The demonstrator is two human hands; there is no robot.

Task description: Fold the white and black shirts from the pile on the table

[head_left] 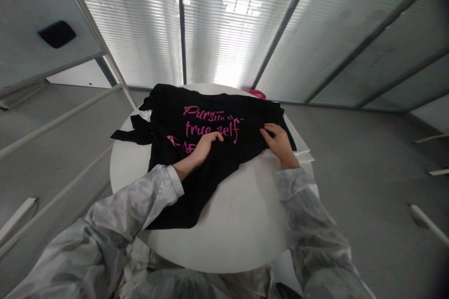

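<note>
A black T-shirt (210, 112) with pink lettering lies spread unevenly over the round white table (242, 215). Its lower left part hangs towards me, and folds hide some of the letters. My left hand (205, 145) is on the middle of the T-shirt by the words "true self", its fingers bent down and closed on the fabric. Near the right part of the T-shirt, my right hand (278, 142) touches the cloth with thumb and fingers apart. A black strip of cloth (133, 133) sticks out at the left side.
White sheets or boards (303, 149) jut out under the T-shirt at the table's right edge. A pink item (257, 94) sits behind it. A white metal frame (59, 117) stands on the left, with glass and blinds (224, 23) at the back.
</note>
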